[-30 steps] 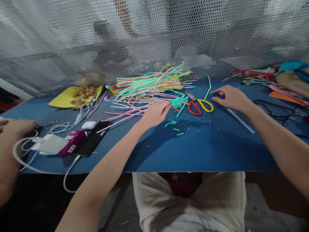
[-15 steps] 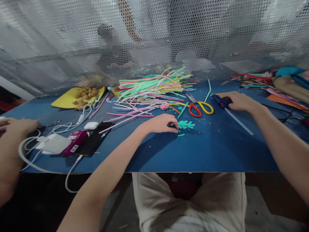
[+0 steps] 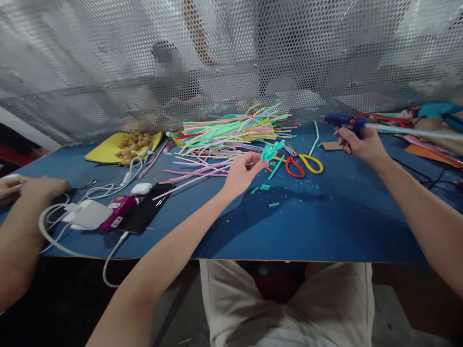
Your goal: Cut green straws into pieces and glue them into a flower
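Observation:
Between its fingertips, my left hand pinches a teal bundle of short fuzzy stems, raised over the blue table. My right hand is wrapped round a dark blue glue gun, whose nozzle points left; a long translucent glue stick sticks out of its back. Scissors with one red and one yellow handle lie between the hands. Short teal pieces lie on the table below my left hand. A small brown cardboard piece rests under the glue gun.
Colourful stems are heaped at the back, before a perforated metal screen. A black phone, purple power block and white cables lie left, near another person's arm. Yellow paper holds brown lumps.
My left hand has lifted the teal bundle off the table and turned it upward. My right hand has raised the glue gun, uncovering the cardboard piece and swinging the glue stick level.

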`<state>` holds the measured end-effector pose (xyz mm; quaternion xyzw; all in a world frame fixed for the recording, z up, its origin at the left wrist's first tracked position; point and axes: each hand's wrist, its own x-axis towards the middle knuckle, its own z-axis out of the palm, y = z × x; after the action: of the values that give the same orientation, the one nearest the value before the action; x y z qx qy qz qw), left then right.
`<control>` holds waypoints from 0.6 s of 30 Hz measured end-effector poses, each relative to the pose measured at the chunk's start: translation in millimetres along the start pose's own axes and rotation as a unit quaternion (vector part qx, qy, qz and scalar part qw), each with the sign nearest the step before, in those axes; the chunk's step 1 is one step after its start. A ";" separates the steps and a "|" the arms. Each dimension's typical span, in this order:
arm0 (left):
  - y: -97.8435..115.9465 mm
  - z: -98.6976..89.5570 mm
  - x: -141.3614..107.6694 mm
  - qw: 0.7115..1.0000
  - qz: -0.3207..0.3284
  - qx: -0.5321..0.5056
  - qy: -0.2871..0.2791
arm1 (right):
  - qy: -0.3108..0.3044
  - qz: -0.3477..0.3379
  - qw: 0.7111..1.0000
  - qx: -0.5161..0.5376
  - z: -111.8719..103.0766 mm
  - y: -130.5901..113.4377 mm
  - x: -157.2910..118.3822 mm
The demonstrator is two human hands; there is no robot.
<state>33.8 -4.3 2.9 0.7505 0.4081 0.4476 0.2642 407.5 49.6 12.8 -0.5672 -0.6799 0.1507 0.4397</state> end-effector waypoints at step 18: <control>21.7 -17.2 0.6 0.985 0.068 0.039 0.152 | -0.190 -0.132 0.902 0.366 50.7 -69.9 -68.3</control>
<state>26.9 -14.7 27.6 0.7097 0.4083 0.5571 0.1387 321.8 -19.0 4.0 -0.2322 -0.7165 0.4344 0.4940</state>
